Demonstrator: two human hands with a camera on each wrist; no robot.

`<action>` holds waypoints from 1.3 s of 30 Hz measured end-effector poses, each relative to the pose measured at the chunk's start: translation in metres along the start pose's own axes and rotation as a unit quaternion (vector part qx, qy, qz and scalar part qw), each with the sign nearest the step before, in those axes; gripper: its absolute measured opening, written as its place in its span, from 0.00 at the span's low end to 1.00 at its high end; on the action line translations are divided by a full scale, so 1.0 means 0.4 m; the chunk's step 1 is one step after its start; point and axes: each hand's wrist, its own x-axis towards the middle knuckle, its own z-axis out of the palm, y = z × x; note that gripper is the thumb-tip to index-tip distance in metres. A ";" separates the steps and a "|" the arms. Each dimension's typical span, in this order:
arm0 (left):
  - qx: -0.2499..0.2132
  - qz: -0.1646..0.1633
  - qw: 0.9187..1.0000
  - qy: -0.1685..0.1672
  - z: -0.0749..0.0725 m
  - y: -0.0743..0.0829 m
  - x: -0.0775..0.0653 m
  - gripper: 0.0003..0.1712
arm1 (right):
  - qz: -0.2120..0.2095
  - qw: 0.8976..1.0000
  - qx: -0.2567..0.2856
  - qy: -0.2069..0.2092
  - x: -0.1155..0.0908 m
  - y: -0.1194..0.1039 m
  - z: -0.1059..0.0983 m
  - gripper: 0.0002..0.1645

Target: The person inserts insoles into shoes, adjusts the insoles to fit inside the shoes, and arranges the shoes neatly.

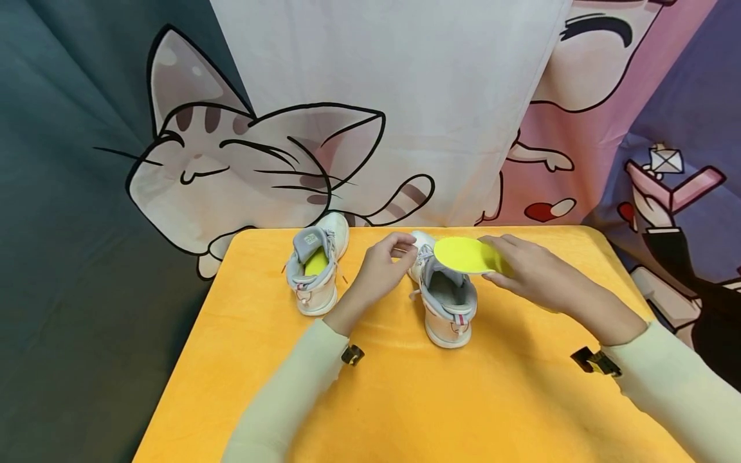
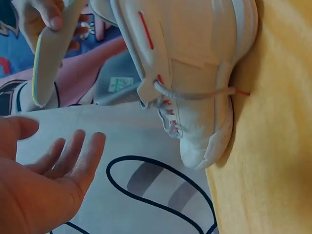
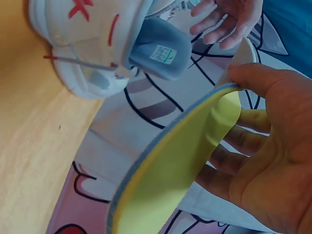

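My right hand (image 1: 529,267) holds a yellow insole (image 1: 466,255) between thumb and fingers, above the right-hand shoe (image 1: 448,315). In the right wrist view the insole (image 3: 170,165) has a bluish edge and bends near the thumb. That white shoe stands upright with its heel toward me, its tongue up and its grey inside showing. My left hand (image 1: 384,260) hovers to the left of this shoe, fingers loosely bent, with nothing in it. In the left wrist view its fingers point toward the shoe (image 2: 195,83), apart from it.
A matching white shoe (image 1: 317,299) stands further left with a yellow insole (image 1: 316,262) inside. Both shoes are on a yellow-covered table (image 1: 370,399). A printed cloth (image 1: 417,83) with a cartoon cat hangs right behind the table's far edge.
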 end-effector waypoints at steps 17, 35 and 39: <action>0.172 -0.019 0.966 -0.191 0.066 0.016 0.122 0.22 | -0.033 0.999 -0.024 0.022 -0.057 0.038 0.019 0.21; 0.187 0.033 0.970 -0.152 0.108 -0.039 0.121 0.21 | -0.041 0.998 -0.049 0.015 -0.087 0.058 0.031 0.18; 0.194 0.031 0.972 -0.127 0.110 -0.031 0.107 0.24 | -0.041 0.997 -0.058 0.014 -0.086 0.064 0.023 0.18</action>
